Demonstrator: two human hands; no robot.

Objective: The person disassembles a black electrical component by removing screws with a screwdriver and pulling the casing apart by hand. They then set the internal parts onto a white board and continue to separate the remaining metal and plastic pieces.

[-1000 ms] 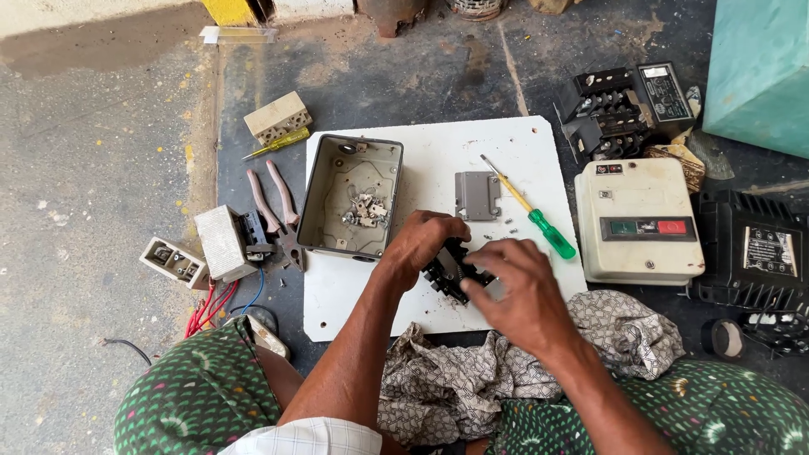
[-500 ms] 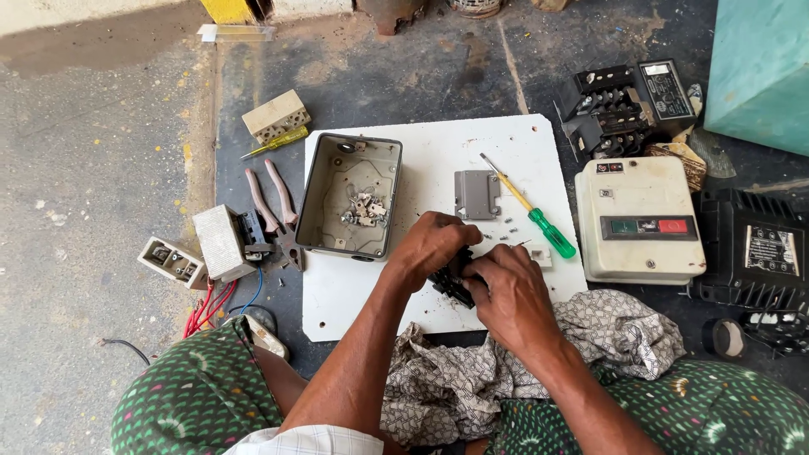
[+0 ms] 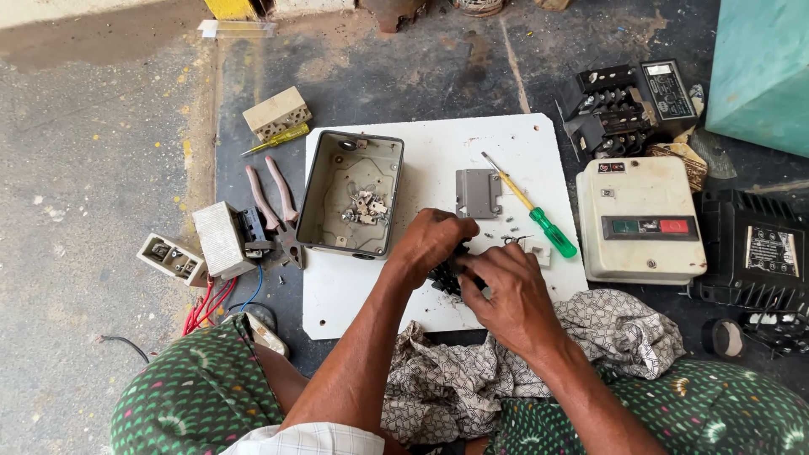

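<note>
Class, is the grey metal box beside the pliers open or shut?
Open: the grey metal box has no lid on, and small metal parts lie visible on its floor.

Left hand (image 3: 431, 243) curled, knuckles up, fingertips touching right hand (image 3: 504, 291); right at four o'clock from left, forearms converging from six o'clock.

Over the last second the right hand (image 3: 506, 291) has drawn in from the right and closed against the left hand (image 3: 434, 244), so both now cover the small black plastic electrical part (image 3: 445, 278) on the white board (image 3: 354, 295). Far less of that part shows than before.
</note>
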